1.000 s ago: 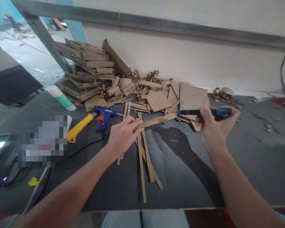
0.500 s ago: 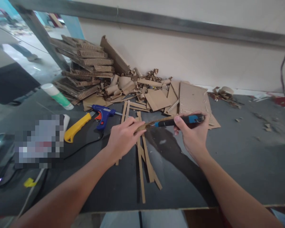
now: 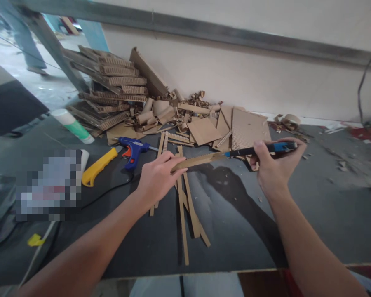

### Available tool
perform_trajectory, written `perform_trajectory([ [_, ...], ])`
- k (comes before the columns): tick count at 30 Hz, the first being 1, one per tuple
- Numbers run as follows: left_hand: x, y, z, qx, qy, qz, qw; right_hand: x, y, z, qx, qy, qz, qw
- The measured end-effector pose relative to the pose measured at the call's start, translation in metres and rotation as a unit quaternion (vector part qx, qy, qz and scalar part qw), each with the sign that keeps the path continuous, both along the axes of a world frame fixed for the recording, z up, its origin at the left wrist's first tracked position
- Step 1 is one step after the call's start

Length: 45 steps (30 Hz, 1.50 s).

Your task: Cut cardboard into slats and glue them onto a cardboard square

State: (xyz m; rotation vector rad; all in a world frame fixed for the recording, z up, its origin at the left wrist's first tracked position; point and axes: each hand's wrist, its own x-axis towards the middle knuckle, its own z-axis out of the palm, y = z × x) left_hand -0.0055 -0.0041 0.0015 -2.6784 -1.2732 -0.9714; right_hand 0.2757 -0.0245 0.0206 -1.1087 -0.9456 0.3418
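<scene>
My left hand (image 3: 157, 178) pinches one end of a long cardboard strip (image 3: 198, 160), holding it level above the dark table (image 3: 327, 222). My right hand (image 3: 273, 165) is closed round a blue and black utility knife (image 3: 259, 149), whose blade end meets the strip's far right end. Several more cardboard strips (image 3: 185, 210) lie fanned on the table under my hands.
A blue glue gun (image 3: 133, 149) and a yellow-handled tool (image 3: 99, 166) lie to the left, with a white and green tube (image 3: 71, 125) behind. Corrugated cardboard is stacked (image 3: 111, 93) against the wall, scraps (image 3: 204, 123) spread beside it. A person's legs (image 3: 21, 37) show far left.
My right hand has drawn the knife rightwards along the strip, from near my left hand out to the strip's far end. My left hand has stayed put.
</scene>
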Motion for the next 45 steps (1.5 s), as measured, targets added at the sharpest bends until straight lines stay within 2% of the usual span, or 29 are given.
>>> perform_trajectory([
  [3, 0.001, -0.001, 0.001, -0.003, -0.005, 0.003, 1.000, 0.001, 0.001, -0.001, -0.007, 0.032, -0.009, 0.999],
  [7, 0.002, -0.002, 0.002, -0.004, -0.005, -0.002, 1.000, 0.000, 0.000, -0.001, -0.006, 0.026, -0.024, 0.999],
  [11, 0.002, -0.002, 0.002, -0.015, -0.006, -0.004, 1.000, -0.005, -0.003, 0.000, 0.011, 0.007, 0.001, 1.000],
  [18, 0.002, -0.001, 0.000, -0.018, 0.006, 0.003, 1.000, -0.003, -0.003, 0.005, 0.021, 0.090, -0.016, 0.996],
  [21, 0.004, -0.003, -0.001, -0.005, 0.007, -0.003, 1.000, -0.012, -0.007, 0.003, 0.002, 0.085, 0.032, 0.996],
  [25, 0.006, -0.006, -0.001, 0.018, 0.009, -0.019, 1.000, -0.038, -0.016, -0.005, -0.040, 0.064, 0.145, 0.987],
  [29, 0.008, -0.008, 0.000, 0.029, 0.016, -0.025, 0.999, -0.056, -0.022, -0.011, -0.060, 0.064, 0.187, 0.978],
  [39, 0.008, -0.007, 0.002, 0.058, 0.003, -0.020, 0.998, -0.056, -0.020, -0.012, -0.060, 0.060, 0.165, 0.983],
  [45, 0.000, 0.000, 0.005, 0.052, 0.008, 0.004, 0.999, -0.037, -0.013, -0.003, -0.008, 0.033, 0.080, 0.996],
])
